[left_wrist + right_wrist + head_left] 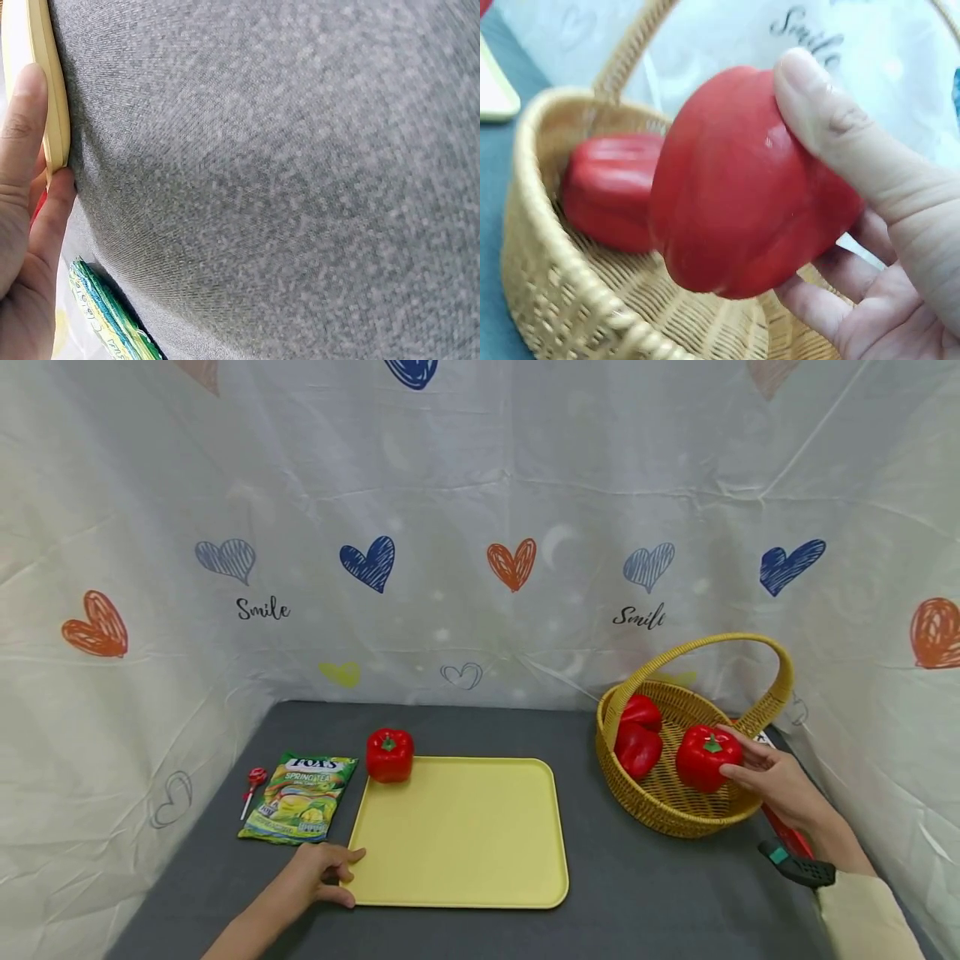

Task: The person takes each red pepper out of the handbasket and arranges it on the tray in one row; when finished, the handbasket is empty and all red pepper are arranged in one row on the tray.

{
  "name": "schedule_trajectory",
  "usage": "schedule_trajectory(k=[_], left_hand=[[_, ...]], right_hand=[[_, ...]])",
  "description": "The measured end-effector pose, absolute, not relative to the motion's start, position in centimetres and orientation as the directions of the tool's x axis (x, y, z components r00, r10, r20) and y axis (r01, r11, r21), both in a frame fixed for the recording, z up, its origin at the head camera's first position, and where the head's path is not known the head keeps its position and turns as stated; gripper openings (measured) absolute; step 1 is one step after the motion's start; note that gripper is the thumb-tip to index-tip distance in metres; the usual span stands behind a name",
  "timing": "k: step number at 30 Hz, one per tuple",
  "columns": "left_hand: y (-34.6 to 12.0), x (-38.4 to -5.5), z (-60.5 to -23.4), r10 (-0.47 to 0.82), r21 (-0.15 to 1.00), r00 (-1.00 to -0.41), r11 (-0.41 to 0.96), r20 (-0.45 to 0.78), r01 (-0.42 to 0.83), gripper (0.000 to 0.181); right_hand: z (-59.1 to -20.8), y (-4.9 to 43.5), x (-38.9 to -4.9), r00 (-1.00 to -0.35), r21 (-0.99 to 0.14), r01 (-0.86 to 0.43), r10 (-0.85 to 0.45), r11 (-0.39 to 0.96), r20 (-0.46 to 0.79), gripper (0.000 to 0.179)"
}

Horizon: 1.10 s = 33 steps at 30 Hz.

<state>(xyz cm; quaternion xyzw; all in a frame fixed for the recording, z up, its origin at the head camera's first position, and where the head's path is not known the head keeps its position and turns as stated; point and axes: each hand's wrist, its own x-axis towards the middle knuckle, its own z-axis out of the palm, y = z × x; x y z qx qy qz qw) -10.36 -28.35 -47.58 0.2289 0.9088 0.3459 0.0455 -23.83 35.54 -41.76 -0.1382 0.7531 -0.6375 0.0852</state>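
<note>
My right hand (772, 777) grips a red bell pepper (707, 758) over the right part of a wicker basket (622, 789). In the right wrist view the thumb lies along one side of this pepper (742, 187) and the fingers curl round the other. Two more red bell peppers (637, 756) lie at the basket's left side. At the near left corner of a yellow tray (457, 835), my left hand (315, 872) pinches the rim between thumb and fingers. One further red bell pepper (390, 756) stands at the tray's far left corner.
Left of the tray lies a green and yellow bag of Fox's sweets (300, 797), with red lollipops (255, 781) beside it. A red item (791, 835) sits partly hidden behind the basket and right arm. A white curtain (450, 635) hangs behind the dark table (622, 893).
</note>
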Motion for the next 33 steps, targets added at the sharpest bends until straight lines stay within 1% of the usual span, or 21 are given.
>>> schedule_trajectory(k=[2, 4, 6, 7, 9, 12, 14, 17, 19, 21, 23, 26, 27, 30, 33], left_hand=[[-28.4, -10.3, -47.6, 0.449, 0.649, -0.89, 0.654, 0.083, 0.39, 0.041], [-28.4, -10.3, -47.6, 0.45, 0.646, -0.889, 0.656, 0.08, 0.39, 0.052], [-28.4, -10.3, -47.6, 0.451, 0.644, -0.889, 0.657, 0.08, 0.391, 0.053], [-28.4, -10.3, -47.6, 0.45, 0.646, -0.889, 0.656, 0.08, 0.39, 0.056], [-28.4, -10.3, -47.6, 0.45, 0.644, -0.889, 0.657, 0.082, 0.392, 0.05], [-28.4, -10.3, -47.7, 0.449, 0.641, -0.888, 0.655, 0.096, 0.4, 0.034], [-28.4, -10.3, -47.7, 0.448, 0.637, -0.888, 0.656, 0.102, 0.404, 0.031], [-28.3, -10.4, -47.8, 0.447, 0.639, -0.889, 0.656, 0.099, 0.401, 0.037], [-28.3, -10.4, -47.8, 0.445, 0.641, -0.891, 0.658, 0.093, 0.395, 0.046], [-28.2, -10.5, -47.7, 0.445, 0.639, -0.891, 0.66, 0.091, 0.395, 0.049], [-28.2, -10.5, -47.7, 0.446, 0.637, -0.89, 0.661, 0.093, 0.397, 0.045], [-28.2, -10.4, -47.7, 0.451, 0.634, -0.887, 0.658, 0.098, 0.405, 0.048], [-28.3, -10.4, -47.6, 0.451, 0.637, -0.887, 0.657, 0.098, 0.404, 0.045], [-28.5, -10.3, -47.7, 0.445, 0.652, -0.892, 0.654, 0.08, 0.385, 0.054], [-28.4, -10.5, -47.9, 0.443, 0.664, -0.894, 0.648, 0.07, 0.372, 0.04]], right_hand=[[-41.4, 35.5, -23.1, -0.943, -0.992, -0.088, -0.328, 0.088, 0.055, 0.054], [-41.1, 35.3, -22.5, -0.939, -0.995, -0.085, -0.338, 0.049, 0.064, 0.055], [-40.9, 35.0, -21.9, -0.933, -0.995, -0.098, -0.35, 0.028, 0.082, 0.055], [-40.8, 34.7, -21.6, -0.928, -0.994, -0.106, -0.36, 0.017, 0.093, 0.055], [-40.5, 34.1, -21.2, -0.918, -0.992, -0.124, -0.38, 0.014, 0.11, 0.056], [-39.9, 32.9, -20.6, -0.897, -0.99, -0.139, -0.422, -0.004, 0.127, 0.056], [-39.6, 32.1, -20.3, -0.884, -0.992, -0.126, -0.451, -0.032, 0.127, 0.056], [-39.3, 30.8, -20.2, -0.85, -0.991, -0.09, -0.511, -0.095, 0.126, 0.056], [-39.3, 29.9, -20.2, -0.828, -0.99, -0.066, -0.547, -0.126, 0.124, 0.055], [-39.5, 29.0, -20.3, -0.805, -0.988, -0.047, -0.58, -0.145, 0.123, 0.056], [-39.9, 28.1, -20.5, -0.785, -0.985, -0.039, -0.605, -0.166, 0.133, 0.056], [-40.7, 26.4, -20.7, -0.762, -0.978, -0.036, -0.628, -0.204, 0.159, 0.057], [-41.1, 25.7, -20.8, -0.754, -0.974, -0.035, -0.634, -0.222, 0.171, 0.058], [-42.1, 23.7, -21.2, -0.732, -0.964, -0.039, -0.649, -0.264, 0.208, 0.059], [-43.1, 21.7, -21.8, -0.72, -0.958, -0.03, -0.659, -0.286, 0.219, 0.058]])
